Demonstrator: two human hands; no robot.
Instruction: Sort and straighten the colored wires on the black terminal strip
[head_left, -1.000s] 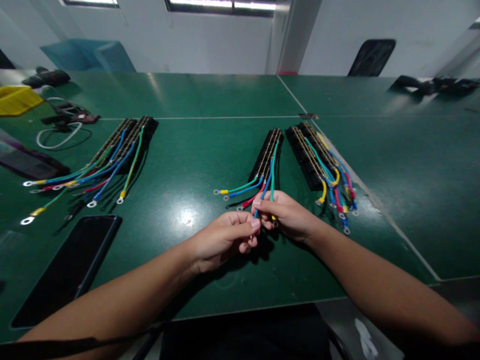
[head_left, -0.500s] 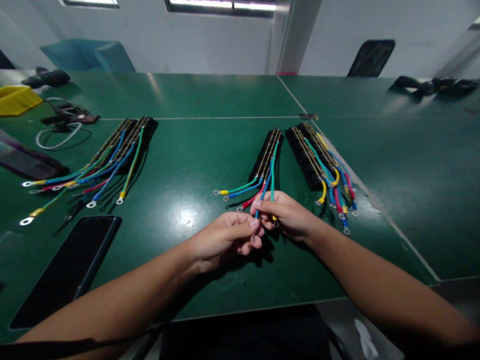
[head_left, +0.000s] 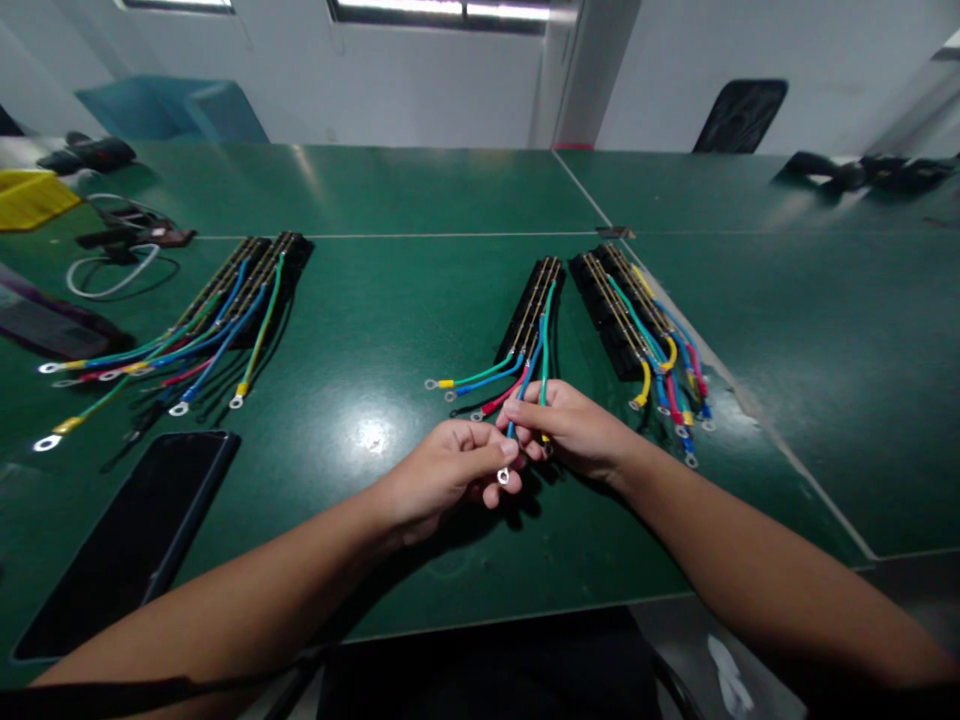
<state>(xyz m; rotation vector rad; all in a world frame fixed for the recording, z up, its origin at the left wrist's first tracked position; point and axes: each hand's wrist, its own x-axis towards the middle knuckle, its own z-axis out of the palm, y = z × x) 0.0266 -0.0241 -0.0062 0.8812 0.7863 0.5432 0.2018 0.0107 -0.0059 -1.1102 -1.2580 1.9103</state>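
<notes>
A blue wire with a ring terminal at its end runs toward me from the black terminal block in the middle of the table. My left hand pinches this wire close to the terminal, whose ring shows below the fingertips. Just above, my right hand grips the same wire between thumb and fingers. A green wire from the block passes by the right fingers, its yellow-sleeved end hanging below. To the left, green, blue and red wires of the block fan out over the table.
Wired black blocks lie at the right and at the left, their ring ends toward me. A dark phone lies at the front left. Behind it are a white cable and a yellow bin on the green table.
The ring terminal of the blue wire now shows more plainly below my left fingertips. Both hands keep their hold, and the view has shifted very slightly.
</notes>
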